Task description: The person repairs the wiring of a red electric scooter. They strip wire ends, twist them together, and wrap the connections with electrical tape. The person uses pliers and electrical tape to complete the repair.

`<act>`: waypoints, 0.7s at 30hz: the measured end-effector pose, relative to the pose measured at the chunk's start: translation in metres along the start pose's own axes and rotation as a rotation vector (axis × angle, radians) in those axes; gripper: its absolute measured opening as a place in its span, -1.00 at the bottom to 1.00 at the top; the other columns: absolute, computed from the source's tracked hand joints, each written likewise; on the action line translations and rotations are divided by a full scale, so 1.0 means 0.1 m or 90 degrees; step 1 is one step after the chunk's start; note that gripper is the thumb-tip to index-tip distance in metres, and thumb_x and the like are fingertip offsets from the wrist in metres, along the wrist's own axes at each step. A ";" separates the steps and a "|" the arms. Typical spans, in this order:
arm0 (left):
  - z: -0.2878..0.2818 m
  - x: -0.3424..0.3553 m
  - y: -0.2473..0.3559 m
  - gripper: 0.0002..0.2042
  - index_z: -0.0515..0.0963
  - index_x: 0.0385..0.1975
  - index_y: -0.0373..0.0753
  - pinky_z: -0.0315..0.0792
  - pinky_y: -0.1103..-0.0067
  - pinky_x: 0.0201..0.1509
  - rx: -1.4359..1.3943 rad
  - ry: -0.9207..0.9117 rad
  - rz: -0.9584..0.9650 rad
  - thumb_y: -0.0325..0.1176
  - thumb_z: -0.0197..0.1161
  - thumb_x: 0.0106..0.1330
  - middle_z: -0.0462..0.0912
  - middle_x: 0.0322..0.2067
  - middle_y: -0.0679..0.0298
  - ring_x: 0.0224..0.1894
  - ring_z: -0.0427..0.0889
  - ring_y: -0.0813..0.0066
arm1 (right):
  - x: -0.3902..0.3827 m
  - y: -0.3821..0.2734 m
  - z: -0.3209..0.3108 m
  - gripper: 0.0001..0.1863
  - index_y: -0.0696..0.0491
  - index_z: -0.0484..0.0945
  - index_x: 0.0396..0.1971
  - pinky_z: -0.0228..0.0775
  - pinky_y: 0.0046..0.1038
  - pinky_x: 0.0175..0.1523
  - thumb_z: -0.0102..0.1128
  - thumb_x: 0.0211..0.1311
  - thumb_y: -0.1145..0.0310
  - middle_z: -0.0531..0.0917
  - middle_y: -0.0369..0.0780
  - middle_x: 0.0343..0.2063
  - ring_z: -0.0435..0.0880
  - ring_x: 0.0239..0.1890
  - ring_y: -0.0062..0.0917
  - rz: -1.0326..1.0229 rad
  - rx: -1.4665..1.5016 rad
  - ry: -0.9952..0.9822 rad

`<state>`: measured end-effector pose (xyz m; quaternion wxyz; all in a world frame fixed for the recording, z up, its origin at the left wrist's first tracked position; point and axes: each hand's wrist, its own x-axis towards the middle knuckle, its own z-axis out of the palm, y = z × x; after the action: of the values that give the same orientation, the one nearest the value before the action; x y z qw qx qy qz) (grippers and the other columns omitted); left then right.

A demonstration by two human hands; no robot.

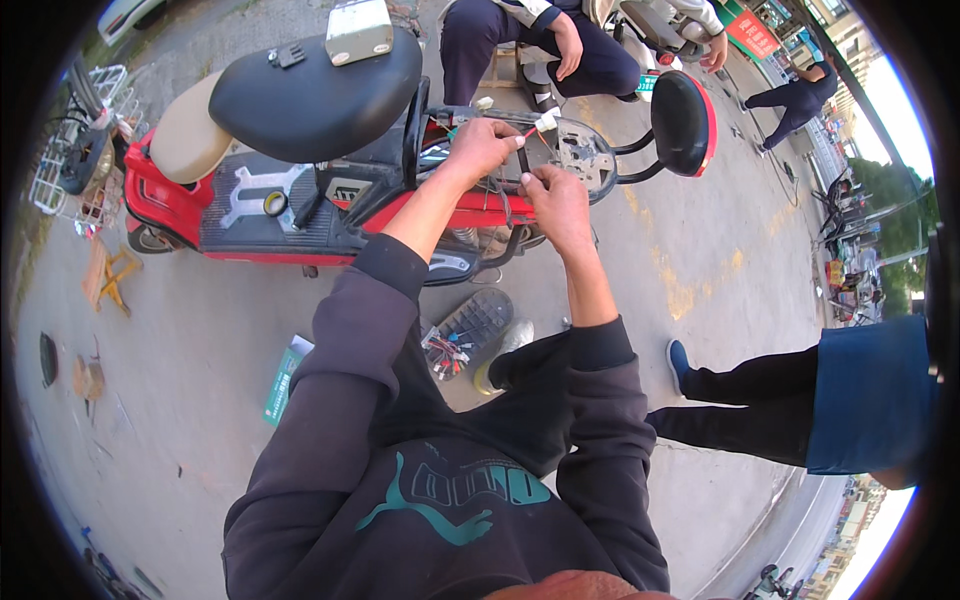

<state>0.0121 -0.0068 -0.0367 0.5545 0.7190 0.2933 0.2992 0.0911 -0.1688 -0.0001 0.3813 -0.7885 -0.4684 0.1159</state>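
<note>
Strip (523, 160), black, spans left hand (480, 150) to right hand (559, 205), both apparently pinching it.

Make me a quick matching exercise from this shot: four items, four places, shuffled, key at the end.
1. Thin dark strip
2. Yellow-and-black ring
3. Green-and-white box
4. Black backrest

A. Lying on the ground
B. At one end of the red scooter, on two curved bars
C. Between the left hand and the right hand
D. On the dark footboard

Pairs: 1-C, 2-D, 3-A, 4-B
</note>
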 end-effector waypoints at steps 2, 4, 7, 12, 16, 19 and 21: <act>0.01 -0.05 0.02 -0.77 0.74 -0.16 -0.34 0.52 0.59 -0.36 -0.001 -0.030 -0.001 -0.34 0.38 0.30 0.74 -0.44 0.28 -0.48 0.65 0.61 | -0.01 0.07 -0.04 -0.76 0.24 0.67 -0.28 0.55 -0.39 -0.22 0.20 0.35 0.33 0.76 -0.11 -0.47 0.75 -0.41 -0.45 0.053 0.102 -0.026; -0.02 -0.10 -0.01 -0.77 0.72 -0.11 -0.33 0.53 0.58 -0.31 -0.014 -0.056 0.011 -0.37 0.34 0.32 0.75 -0.43 0.23 -0.44 0.68 0.59 | 0.01 0.01 -0.13 -0.75 0.26 0.66 -0.32 0.53 -0.44 -0.27 0.19 0.37 0.34 0.74 -0.15 -0.50 0.71 -0.45 -0.54 0.084 0.143 -0.068; -0.08 -0.13 -0.03 -0.75 0.70 -0.05 -0.35 0.55 0.57 -0.22 0.034 -0.059 0.120 -0.44 0.27 0.33 0.75 -0.32 0.17 -0.37 0.70 0.52 | 0.08 -0.20 -0.28 -0.74 0.27 0.64 -0.33 0.44 -0.54 -0.44 0.17 0.42 0.34 0.68 -0.25 -0.51 0.63 -0.54 -0.62 0.119 0.230 -0.134; 0.01 -0.22 -0.18 -0.78 0.42 -0.10 -0.35 0.56 0.47 -0.17 0.077 0.064 0.242 -0.56 0.22 0.29 0.66 -0.33 0.09 -0.32 0.74 0.32 | 0.46 -0.45 -0.38 -0.77 0.20 0.67 -0.32 0.40 -0.61 -0.48 0.19 0.40 0.33 0.69 -0.27 -0.50 0.65 -0.53 -0.66 0.198 0.323 -0.189; 0.03 -0.27 -0.10 -0.72 0.31 -0.19 -0.30 0.49 0.20 -0.11 0.049 0.064 0.177 -0.45 0.31 0.27 0.66 -0.31 -0.01 -0.16 0.66 -0.08 | 0.97 -0.53 -0.29 -0.78 0.21 0.68 -0.34 0.50 -0.56 -0.51 0.18 0.38 0.36 0.73 -0.23 -0.49 0.70 -0.55 -0.60 0.283 0.301 -0.195; 0.07 -0.36 -0.10 -0.70 0.31 -0.19 -0.30 0.47 0.15 -0.14 0.126 0.098 0.244 -0.40 0.33 0.28 0.65 -0.34 -0.05 -0.17 0.64 -0.14 | 1.20 -0.46 -0.19 -0.80 0.21 0.68 -0.35 0.52 -0.54 -0.58 0.18 0.36 0.39 0.72 -0.22 -0.53 0.71 -0.60 -0.58 0.341 0.219 -0.184; 0.04 -0.40 -0.07 -0.74 0.37 -0.18 -0.29 0.49 0.16 -0.14 0.124 0.080 0.206 -0.37 0.32 0.31 0.67 -0.31 -0.02 -0.15 0.66 -0.10 | 1.31 -0.43 -0.16 -0.81 0.22 0.67 -0.37 0.51 -0.53 -0.63 0.18 0.35 0.42 0.73 -0.20 -0.54 0.72 -0.62 -0.56 0.346 0.190 -0.214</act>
<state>-0.0110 -0.0378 -0.0488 0.4076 0.7871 0.2357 0.3984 0.1416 -0.0570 0.0640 0.3649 -0.7902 -0.2752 0.4082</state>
